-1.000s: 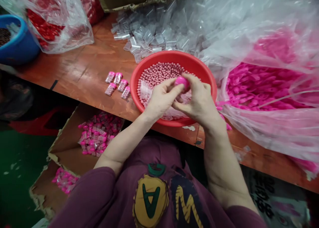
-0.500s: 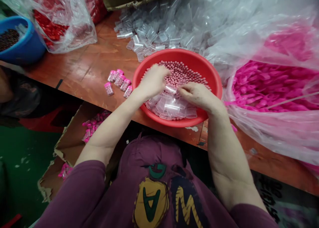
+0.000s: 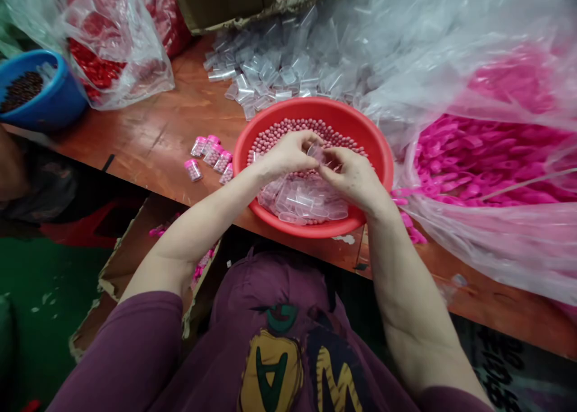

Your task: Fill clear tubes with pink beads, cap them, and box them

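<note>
A red basin (image 3: 378,154) on the wooden table holds many small pink beads (image 3: 288,130) at its far side and several empty clear plastic vials (image 3: 306,199) at its near side. My left hand (image 3: 288,154) and my right hand (image 3: 354,175) meet above the basin's middle. Both pinch one small clear vial (image 3: 321,154) between their fingertips. Left of the basin lie several filled vials with pink caps (image 3: 211,154).
A heap of empty clear vials (image 3: 270,75) lies behind the basin. A big clear bag of pink caps (image 3: 487,160) fills the right. At the left stand a bag of red caps (image 3: 103,57) and a blue bowl (image 3: 58,99). A cardboard box (image 3: 126,262) sits below the table edge.
A second ago both hands pressed a pink cap onto a vial. The left hand put that vial beside the others, then both hands reached into the basin and lifted an empty clear vial.
</note>
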The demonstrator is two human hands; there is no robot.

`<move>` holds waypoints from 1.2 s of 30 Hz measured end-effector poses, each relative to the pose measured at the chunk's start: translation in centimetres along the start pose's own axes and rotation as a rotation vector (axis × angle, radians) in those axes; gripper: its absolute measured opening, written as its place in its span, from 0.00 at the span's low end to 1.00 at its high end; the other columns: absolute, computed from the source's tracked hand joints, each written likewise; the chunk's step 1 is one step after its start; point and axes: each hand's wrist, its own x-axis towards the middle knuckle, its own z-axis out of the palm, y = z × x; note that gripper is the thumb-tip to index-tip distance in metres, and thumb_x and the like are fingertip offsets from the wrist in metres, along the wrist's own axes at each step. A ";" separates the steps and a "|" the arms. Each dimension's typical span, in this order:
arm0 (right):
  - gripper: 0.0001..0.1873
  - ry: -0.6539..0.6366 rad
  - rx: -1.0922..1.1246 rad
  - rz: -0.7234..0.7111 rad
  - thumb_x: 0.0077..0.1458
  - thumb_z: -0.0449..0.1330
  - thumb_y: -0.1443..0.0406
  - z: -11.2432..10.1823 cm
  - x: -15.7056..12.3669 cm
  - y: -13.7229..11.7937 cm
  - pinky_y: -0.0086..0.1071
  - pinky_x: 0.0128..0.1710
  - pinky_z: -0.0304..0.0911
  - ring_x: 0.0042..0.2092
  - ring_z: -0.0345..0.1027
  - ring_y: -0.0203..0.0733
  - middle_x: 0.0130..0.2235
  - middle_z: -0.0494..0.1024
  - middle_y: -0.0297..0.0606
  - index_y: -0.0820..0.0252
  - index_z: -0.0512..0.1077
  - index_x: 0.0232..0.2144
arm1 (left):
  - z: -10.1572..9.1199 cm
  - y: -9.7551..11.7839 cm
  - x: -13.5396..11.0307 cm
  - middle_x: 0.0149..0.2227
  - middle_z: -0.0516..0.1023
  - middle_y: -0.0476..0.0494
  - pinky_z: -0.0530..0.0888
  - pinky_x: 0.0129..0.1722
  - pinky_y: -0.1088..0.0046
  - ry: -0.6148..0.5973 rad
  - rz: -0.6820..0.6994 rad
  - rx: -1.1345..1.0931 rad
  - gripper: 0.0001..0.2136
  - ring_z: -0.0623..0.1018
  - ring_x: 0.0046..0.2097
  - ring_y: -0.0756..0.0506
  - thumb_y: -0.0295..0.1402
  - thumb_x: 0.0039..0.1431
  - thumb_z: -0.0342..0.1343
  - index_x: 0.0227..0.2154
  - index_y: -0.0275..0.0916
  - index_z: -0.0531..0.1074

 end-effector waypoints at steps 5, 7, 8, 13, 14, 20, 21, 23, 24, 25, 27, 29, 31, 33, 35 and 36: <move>0.27 0.050 0.304 0.070 0.61 0.73 0.51 -0.4 -0.2 0.9 0.48 0.57 0.80 0.51 0.84 0.52 0.51 0.89 0.45 0.58 0.82 0.57 | 0.8 0.3 -0.9 0.36 0.83 0.49 0.72 0.38 0.71 -0.018 -0.014 -0.206 0.19 0.77 0.35 0.50 0.22 0.49 0.69 0.47 0.34 0.82; 0.29 0.039 0.426 0.115 0.57 0.76 0.46 -0.6 -0.2 1.0 0.49 0.59 0.80 0.53 0.84 0.53 0.52 0.88 0.45 0.56 0.83 0.54 | 0.7 0.4 -1.0 0.39 0.84 0.46 0.74 0.40 0.71 -0.054 -0.004 -0.245 0.19 0.79 0.37 0.49 0.26 0.51 0.73 0.47 0.35 0.82; 0.31 0.039 0.468 0.134 0.54 0.77 0.45 -0.7 -0.2 1.0 0.50 0.60 0.80 0.54 0.84 0.54 0.52 0.89 0.45 0.55 0.83 0.53 | 0.7 0.4 -1.0 0.41 0.84 0.45 0.75 0.41 0.70 -0.070 0.005 -0.225 0.19 0.79 0.38 0.48 0.28 0.52 0.74 0.48 0.35 0.82; 0.27 0.074 0.489 0.156 0.57 0.76 0.50 -1.2 -0.4 0.5 0.52 0.60 0.80 0.54 0.83 0.55 0.53 0.89 0.45 0.55 0.85 0.54 | 0.1 0.1 0.3 0.55 0.84 0.37 0.78 0.59 0.63 -0.052 0.269 0.297 0.19 0.82 0.54 0.41 0.26 0.55 0.72 0.51 0.36 0.84; 0.25 0.075 0.470 0.153 0.58 0.74 0.53 -1.2 -0.3 0.6 0.51 0.59 0.80 0.54 0.83 0.55 0.53 0.89 0.45 0.55 0.85 0.55 | 0.1 0.2 0.5 0.57 0.84 0.36 0.76 0.64 0.60 -0.077 0.328 0.457 0.17 0.82 0.58 0.39 0.24 0.57 0.70 0.50 0.36 0.84; 0.27 0.151 0.204 0.163 0.67 0.62 0.62 -0.1 1.3 2.2 0.51 0.58 0.79 0.51 0.83 0.53 0.52 0.88 0.49 0.61 0.78 0.65 | 0.0 1.9 1.1 0.50 0.87 0.31 0.77 0.64 0.56 -0.140 0.301 1.188 0.14 0.80 0.59 0.34 0.22 0.67 0.58 0.48 0.33 0.87; 0.26 0.163 0.095 0.134 0.69 0.59 0.63 0.2 1.7 2.3 0.54 0.63 0.77 0.55 0.82 0.56 0.56 0.87 0.52 0.62 0.78 0.66 | -0.3 2.2 1.1 0.51 0.87 0.30 0.78 0.62 0.56 -0.117 0.276 1.260 0.15 0.81 0.59 0.34 0.21 0.68 0.56 0.50 0.31 0.87; 0.25 0.113 -0.145 0.071 0.72 0.56 0.62 0.7 2.3 2.1 0.62 0.72 0.68 0.66 0.75 0.63 0.65 0.83 0.57 0.63 0.80 0.65 | -0.9 2.6 1.4 0.53 0.87 0.28 0.78 0.62 0.57 -0.092 0.221 1.367 0.20 0.81 0.60 0.33 0.17 0.67 0.52 0.53 0.28 0.86; 0.24 0.036 -0.249 0.055 0.73 0.55 0.61 1.0 2.4 1.9 0.68 0.73 0.65 0.70 0.71 0.68 0.68 0.81 0.58 0.62 0.81 0.63 | -1.1 2.6 1.5 0.55 0.86 0.26 0.78 0.62 0.57 -0.098 0.189 1.398 0.21 0.82 0.61 0.32 0.15 0.66 0.51 0.54 0.27 0.86; 0.23 -0.058 -0.331 0.051 0.74 0.54 0.60 1.2 2.5 1.6 0.73 0.71 0.65 0.71 0.68 0.72 0.69 0.80 0.58 0.61 0.83 0.60 | -1.1 2.5 1.7 0.57 0.85 0.24 0.78 0.63 0.57 -0.117 0.157 1.412 0.23 0.82 0.62 0.31 0.14 0.66 0.49 0.55 0.25 0.85; 0.23 -0.217 -0.435 0.045 0.76 0.52 0.58 1.4 2.3 1.2 0.75 0.65 0.68 0.66 0.70 0.75 0.67 0.81 0.58 0.59 0.85 0.53 | -0.7 1.9 2.2 0.62 0.83 0.19 0.77 0.65 0.57 -0.163 0.108 1.410 0.25 0.82 0.64 0.30 0.13 0.66 0.47 0.57 0.23 0.85; 0.24 -0.234 -0.479 0.028 0.77 0.49 0.58 1.3 1.8 1.0 0.69 0.62 0.72 0.59 0.75 0.70 0.60 0.84 0.58 0.59 0.85 0.45 | 0.3 1.2 2.9 0.62 0.82 0.18 0.76 0.67 0.57 -0.198 0.099 1.389 0.25 0.83 0.64 0.30 0.13 0.68 0.46 0.59 0.22 0.84; 0.24 -0.119 -0.487 0.032 0.77 0.49 0.59 1.1 1.2 1.1 0.61 0.60 0.74 0.52 0.78 0.64 0.51 0.87 0.58 0.58 0.84 0.41 | 1.7 0.2 3.7 0.58 0.85 0.21 0.76 0.65 0.59 -0.226 0.101 1.338 0.23 0.84 0.63 0.30 0.15 0.68 0.49 0.57 0.24 0.85; 0.24 -0.003 -0.468 0.079 0.77 0.50 0.58 0.8 0.8 1.1 0.55 0.57 0.75 0.48 0.79 0.62 0.45 0.88 0.56 0.57 0.83 0.38 | 3.0 -0.6 4.7 0.49 0.88 0.27 0.77 0.61 0.62 -0.213 0.075 1.209 0.18 0.86 0.59 0.31 0.14 0.61 0.58 0.49 0.28 0.88; 0.24 0.045 -0.430 0.134 0.76 0.50 0.58 0.4 0.5 1.0 0.51 0.52 0.75 0.46 0.80 0.62 0.40 0.88 0.55 0.55 0.83 0.35 | 3.7 -1.3 5.5 0.35 0.85 0.36 0.76 0.55 0.65 -0.180 -0.008 0.979 0.13 0.86 0.50 0.33 0.11 0.49 0.64 0.33 0.32 0.86; 0.24 0.048 -0.410 0.158 0.76 0.50 0.58 0.2 0.4 0.8 0.50 0.50 0.75 0.45 0.80 0.62 0.39 0.88 0.55 0.55 0.82 0.34 | 3.8 -1.4 5.7 0.29 0.82 0.40 0.76 0.52 0.66 -0.160 -0.065 0.820 0.13 0.85 0.45 0.35 0.10 0.44 0.65 0.26 0.34 0.83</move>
